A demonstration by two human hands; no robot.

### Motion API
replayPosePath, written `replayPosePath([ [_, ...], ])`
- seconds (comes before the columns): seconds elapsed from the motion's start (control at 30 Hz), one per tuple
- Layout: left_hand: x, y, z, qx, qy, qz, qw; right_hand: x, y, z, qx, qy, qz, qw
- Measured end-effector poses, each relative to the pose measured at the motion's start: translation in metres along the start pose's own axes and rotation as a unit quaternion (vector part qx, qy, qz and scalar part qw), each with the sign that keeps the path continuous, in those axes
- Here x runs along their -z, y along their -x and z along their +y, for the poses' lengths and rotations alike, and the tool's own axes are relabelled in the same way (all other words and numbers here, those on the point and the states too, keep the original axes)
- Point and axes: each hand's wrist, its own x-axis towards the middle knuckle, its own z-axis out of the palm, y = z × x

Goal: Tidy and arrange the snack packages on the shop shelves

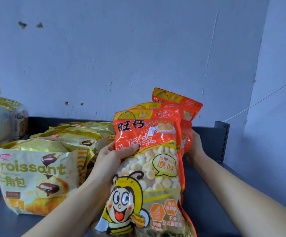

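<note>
Left hand [111, 156] thumb-pinches the front of glossy red-yellow plastic biscuit bags [147, 151]; right hand [195, 145] behind the stack, grip unclear. Slick rear bags may slide onto dark metal shelf [207, 194].

Front orange snack pkg [147, 168]: brand "旺仔" at top, "原味" in yellow speech bubble [165, 165]. Yellow pkg [34, 182] on L: "roissant", "角包" below. Other print too small to read.

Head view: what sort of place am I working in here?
Most likely a small shop: a dark metal shelf with a slotted upright, a row of identical croissant bags, and several matching orange biscuit bags.
</note>
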Motion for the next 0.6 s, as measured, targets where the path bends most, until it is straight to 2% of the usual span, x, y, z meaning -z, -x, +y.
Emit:
replayPosePath([
  [0.23,-0.001,-0.007,-0.002,0.004,-0.01,0.027,1.0,-0.003,-0.003,0.0,-0.029,0.077,-0.008,0.997],
  [0.47,0.0,-0.007,-0.001,0.014,-0.017,0.017,1.0,0.001,-0.01,0.002,-0.058,0.039,-0.037,0.997],
  [0.5,0.0,-0.008,-0.001,0.016,-0.014,0.014,1.0,0.001,-0.013,0.003,-0.06,0.059,-0.046,0.995],
  [0.6,0.002,-0.008,-0.002,0.02,-0.01,0.009,1.0,0.006,-0.032,0.016,-0.083,0.216,-0.086,0.969],
])
